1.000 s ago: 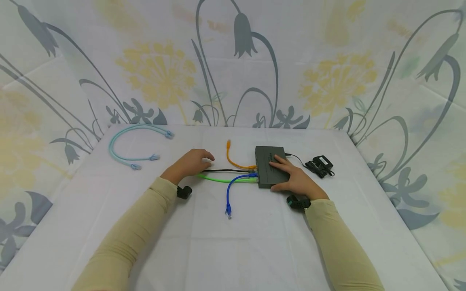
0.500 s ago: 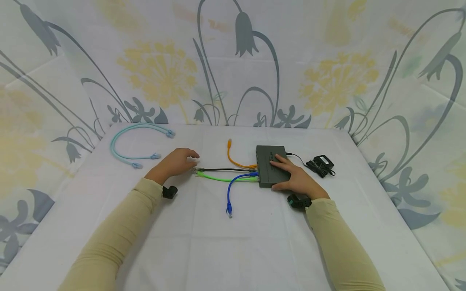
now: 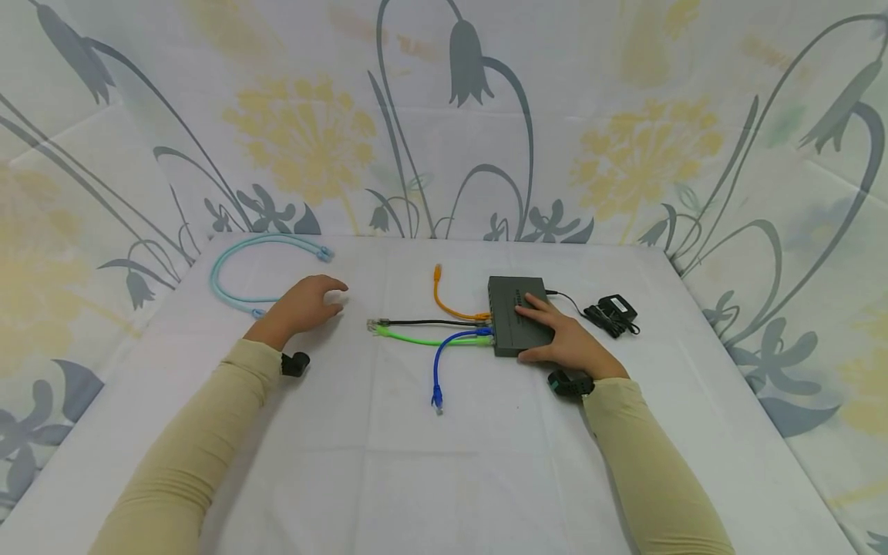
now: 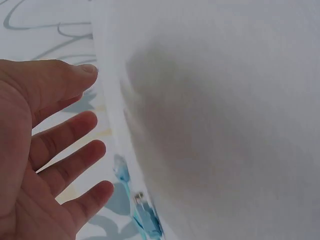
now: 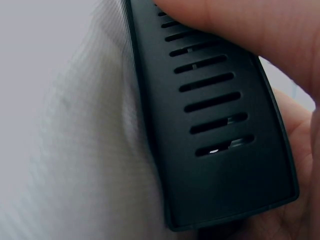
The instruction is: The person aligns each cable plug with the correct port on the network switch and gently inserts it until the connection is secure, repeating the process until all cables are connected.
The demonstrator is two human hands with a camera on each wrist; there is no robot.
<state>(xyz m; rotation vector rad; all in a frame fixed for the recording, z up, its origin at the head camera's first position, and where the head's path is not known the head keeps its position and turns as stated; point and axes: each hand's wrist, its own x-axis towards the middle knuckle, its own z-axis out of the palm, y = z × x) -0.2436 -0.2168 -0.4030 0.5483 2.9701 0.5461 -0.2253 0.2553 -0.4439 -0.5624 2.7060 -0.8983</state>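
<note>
My left hand point(image 3: 301, 304) is held over the left part of the table with nothing in it, its fingers apart in the left wrist view. It partly covers two light blue network cables point(image 3: 225, 266); their plugs point(image 4: 147, 220) show beyond the little finger. My right hand point(image 3: 569, 343) holds the dark grey network switch point(image 3: 509, 343), fingers spread over its top and thumb at the vented near side point(image 5: 215, 95). Plugged into its left side are an orange cable point(image 3: 444, 308), a black cable point(image 3: 430, 321), a blue cable point(image 3: 437, 370) and a green cable point(image 3: 412, 341).
A black power adapter point(image 3: 613, 308) with a bundled cord lies right of the switch, its lead running into the switch. A white cloth point(image 3: 444, 478) covers the table. A flower-patterned curtain point(image 3: 416, 139) rises behind the table's far edge.
My left hand has moved left, away from the free ends of the black and green cables, which it had partly hidden, and now overlaps the light blue cables. The right hand stays on the switch.
</note>
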